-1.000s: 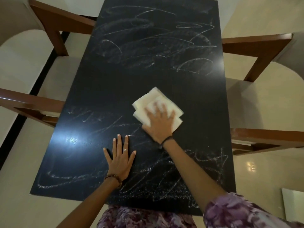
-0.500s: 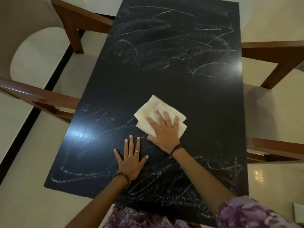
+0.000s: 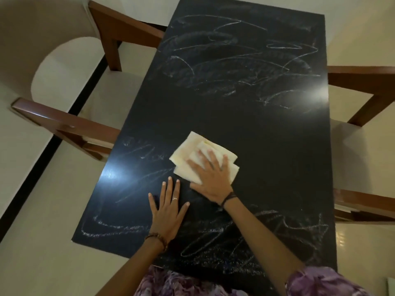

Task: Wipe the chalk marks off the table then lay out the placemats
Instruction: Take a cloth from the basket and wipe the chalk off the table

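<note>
A long black table (image 3: 267, 133) runs away from me, with white chalk scribbles (image 3: 235, 67) across its far half and more chalk marks (image 3: 256, 236) along the near edge. My right hand (image 3: 210, 180) presses flat, fingers spread, on a folded pale yellow cloth (image 3: 192, 154) near the table's middle. My left hand (image 3: 167, 207) lies flat on the tabletop just left of it, fingers straight. No placemats are in view.
Wooden chairs with pale seats flank the table: two on the left (image 3: 70, 127) (image 3: 121, 33) and two on the right (image 3: 363, 86) (image 3: 363, 201). Pale floor lies all around, with a dark strip (image 3: 53, 144) on the left.
My right hand has slid the cloth toward me and to the left, closer to my left hand. My left hand stays planted.
</note>
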